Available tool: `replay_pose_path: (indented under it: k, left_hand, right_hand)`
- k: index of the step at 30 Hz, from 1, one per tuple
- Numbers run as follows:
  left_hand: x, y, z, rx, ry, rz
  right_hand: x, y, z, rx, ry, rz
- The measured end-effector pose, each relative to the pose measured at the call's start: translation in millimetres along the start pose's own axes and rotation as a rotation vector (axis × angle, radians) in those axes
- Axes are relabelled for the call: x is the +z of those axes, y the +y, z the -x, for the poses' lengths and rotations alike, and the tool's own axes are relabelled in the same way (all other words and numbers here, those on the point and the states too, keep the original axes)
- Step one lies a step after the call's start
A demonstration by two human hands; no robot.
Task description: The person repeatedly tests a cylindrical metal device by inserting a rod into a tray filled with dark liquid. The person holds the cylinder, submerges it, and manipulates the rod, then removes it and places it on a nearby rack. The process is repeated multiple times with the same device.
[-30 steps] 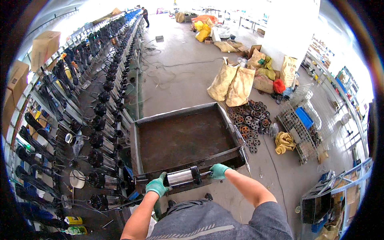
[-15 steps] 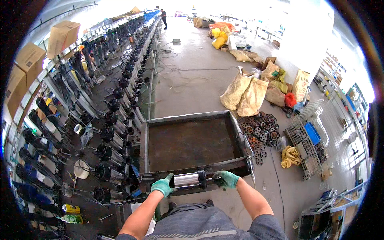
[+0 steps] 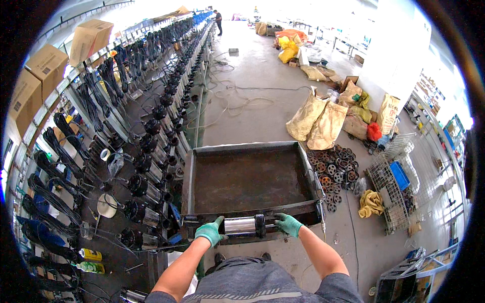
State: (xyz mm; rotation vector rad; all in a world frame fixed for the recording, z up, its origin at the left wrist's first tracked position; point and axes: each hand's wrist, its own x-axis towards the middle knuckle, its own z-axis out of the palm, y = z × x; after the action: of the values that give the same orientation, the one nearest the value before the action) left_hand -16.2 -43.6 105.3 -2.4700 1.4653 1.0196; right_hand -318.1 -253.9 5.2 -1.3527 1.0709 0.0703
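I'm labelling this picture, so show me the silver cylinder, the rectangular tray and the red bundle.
Silver cylinder [image 3: 240, 225], head view: middle of its shiny barrel.
Rectangular tray [image 3: 252, 177], head view: its bare inner bottom.
Red bundle [image 3: 374, 132], head view: its middle.

Far background blew out white; pillar [image 3: 396, 55] was overexposed. Floor [image 3: 273, 121] carried glare at right. Metal cylinder [image 3: 240, 225] gleamed. Fisheye bent straight edges; black vignette swallowed corners; flare tinted right rim.
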Motion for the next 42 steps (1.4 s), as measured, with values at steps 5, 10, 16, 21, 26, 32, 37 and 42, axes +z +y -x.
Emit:
replay_pose_path:
  k: [5,10,16,21,26,32,37,42]
  left_hand:
    - [5,-4,-5,0.041,0.019,-0.004]
    - [1,-3,2,0.046,0.018,-0.029]
    - [1,0,-1,0.057,0.098,0.033]
    - [46,-53,-20,0.239,0.562,0.449]
    - [20,-74,12,0.288,0.579,0.792]
    - [-55,-30,93,0.368,0.52,1.053]
    - [-70,13,100,0.563,0.398,0.917]
    - [-61,55,83,0.668,0.405,0.634]
  right_hand:
    - [-1,2,4,-0.063,-0.128,-0.454]
    - [-2,-1,5,-0.1,-0.17,-0.367]
    - [-4,25,-33,-0.273,-0.154,0.768]
    - [-7,20,5,-0.488,0.285,0.996]
    - [-33,50,36,-0.157,0.613,0.377]
    - [-100,91,39,0.097,0.887,0.499]
    - [-117,76,49,0.292,0.858,0.623]
    - [-103,49,69,0.101,0.947,0.727]
